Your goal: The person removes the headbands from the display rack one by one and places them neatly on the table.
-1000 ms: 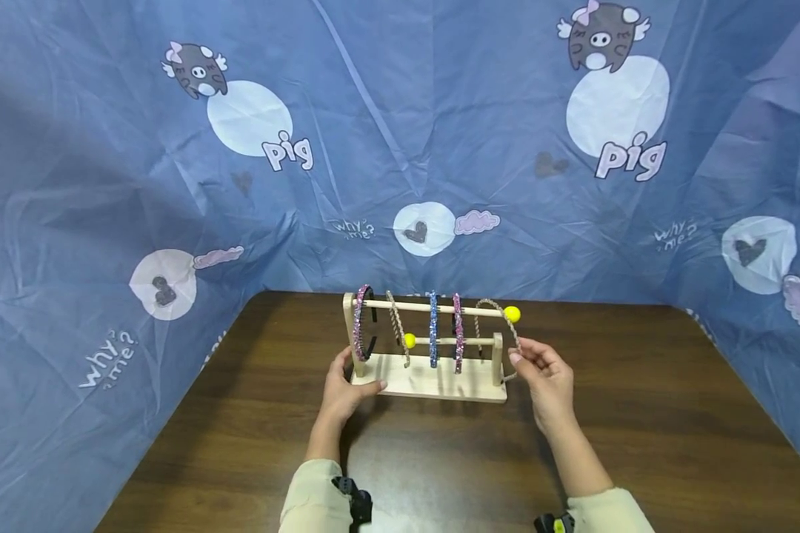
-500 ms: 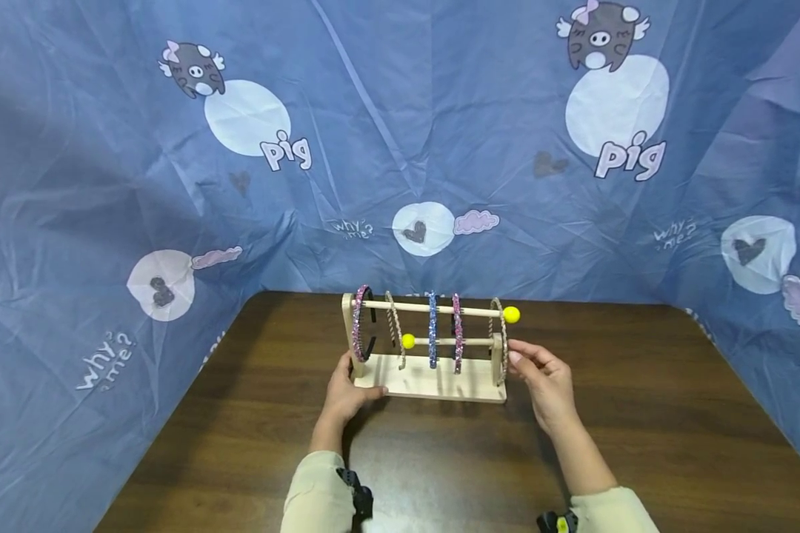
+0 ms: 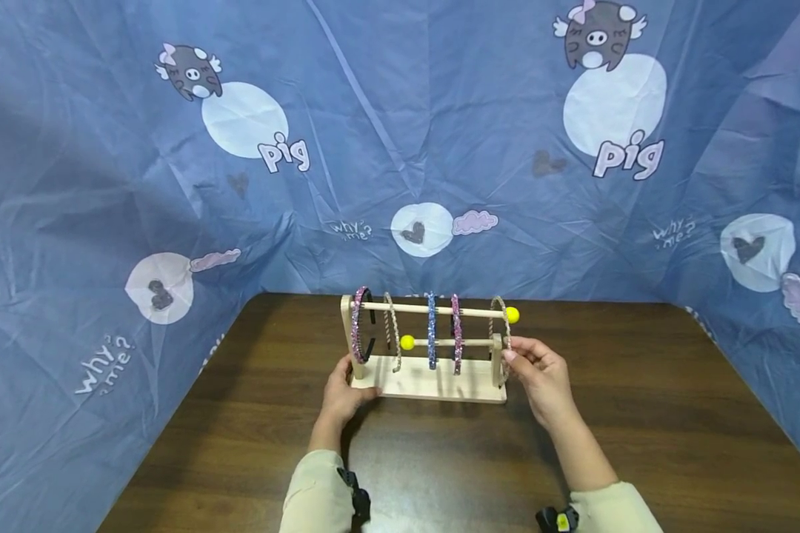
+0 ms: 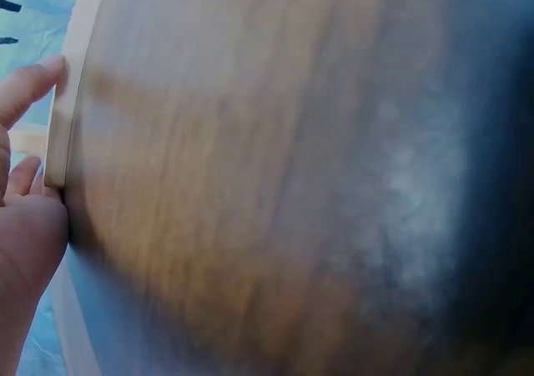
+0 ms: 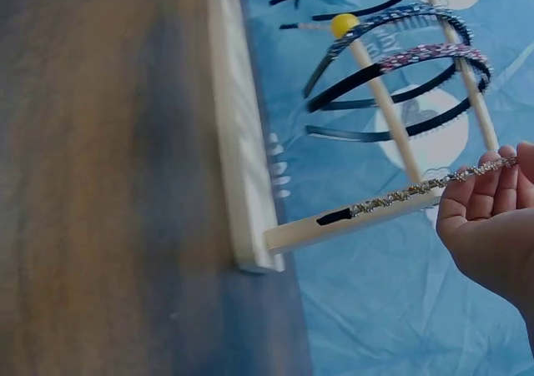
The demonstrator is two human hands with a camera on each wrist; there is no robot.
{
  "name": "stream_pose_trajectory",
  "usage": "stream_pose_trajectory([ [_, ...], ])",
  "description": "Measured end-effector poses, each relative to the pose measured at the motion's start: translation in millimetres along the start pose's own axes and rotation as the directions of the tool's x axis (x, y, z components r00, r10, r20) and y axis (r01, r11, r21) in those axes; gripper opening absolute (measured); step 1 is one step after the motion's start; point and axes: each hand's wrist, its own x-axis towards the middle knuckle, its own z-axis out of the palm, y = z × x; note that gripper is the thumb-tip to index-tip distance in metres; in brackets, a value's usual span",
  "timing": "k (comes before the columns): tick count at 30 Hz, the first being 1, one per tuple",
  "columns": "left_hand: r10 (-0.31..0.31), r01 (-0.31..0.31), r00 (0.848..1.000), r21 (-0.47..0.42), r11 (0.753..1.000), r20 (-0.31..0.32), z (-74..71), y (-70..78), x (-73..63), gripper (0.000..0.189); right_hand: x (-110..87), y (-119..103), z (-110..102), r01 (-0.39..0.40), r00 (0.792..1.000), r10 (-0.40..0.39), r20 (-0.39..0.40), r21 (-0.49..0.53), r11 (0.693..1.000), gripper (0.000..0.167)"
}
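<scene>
A pale wooden headband rack (image 3: 440, 381) stands on the table, with two rods tipped by yellow balls. My left hand (image 3: 340, 403) grips the left end of its base, thumb along the front edge. At the rack's right end, the thumb and fingers of my right hand (image 3: 545, 385) pinch a braided, beaded headband (image 3: 507, 333). This headband hangs near the yellow ball (image 3: 512, 315) of the upper rod, beside the right post. In the right wrist view its black tip (image 5: 334, 217) lies over that post.
Other headbands hang on the rack: a pink glittery one (image 3: 356, 333) at the left post, a braided one (image 3: 395, 333), a blue one (image 3: 432, 333) and another pink one (image 3: 456, 337). Behind the brown table (image 3: 640, 414) rises a blue patterned cloth (image 3: 347, 170).
The beaded headband has swung left and more upright, from slanting out past the right post to standing beside it. My right thumb has shifted slightly left onto it. The left hand keeps its grip.
</scene>
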Motion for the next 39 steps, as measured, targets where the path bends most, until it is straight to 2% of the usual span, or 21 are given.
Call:
stream_pose_trajectory([
  [3, 0.007, -0.007, 1.0, 0.014, 1.0, 0.006, -0.5, -1.0, 0.1, 0.076, 2.0, -4.1, 2.7, 0.013, 1.0, -0.014, 0.011, 0.047, 0.999, 0.023],
  [11, 0.007, -0.007, 1.0, -0.001, 1.0, 0.009, 0.1, -2.3, 0.7, 0.077, 0.7, -8.1, 6.2, 0.023, 1.0, -0.023, 0.011, 0.019, 1.0, 0.021],
  [15, 0.002, -0.002, 1.0, 0.001, 1.0, 0.009, 0.1, -2.5, 0.9, 0.076, 0.1, -11.8, 7.4, 0.058, 0.998, -0.061, 0.029, 0.081, 0.995, 0.025],
  [22, -0.005, 0.005, 1.0, -0.028, 1.0, 0.013, -1.7, -2.8, 0.9, 0.077, 3.3, -21.9, 8.8, 0.135, 0.985, -0.153, 0.081, 0.196, 0.971, 0.028],
  [32, -0.01, 0.011, 1.0, -0.026, 1.0, 0.011, -3.4, -4.8, 0.9, 0.08, 7.0, -30.6, 0.6, 0.178, 0.967, -0.225, 0.12, 0.312, 0.933, 0.027],
  [36, 0.007, -0.007, 1.0, -0.034, 0.999, 0.017, -3.4, -4.7, 1.8, 0.081, 9.2, -34.9, -3.3, 0.195, 0.961, -0.249, 0.118, 0.348, 0.917, 0.026],
  [39, 0.013, -0.013, 1.0, -0.03, 0.999, 0.016, -2.8, -5.5, -0.1, 0.079, 9.0, -37.1, -7.7, 0.201, 0.964, -0.246, 0.097, 0.333, 0.921, 0.024],
])
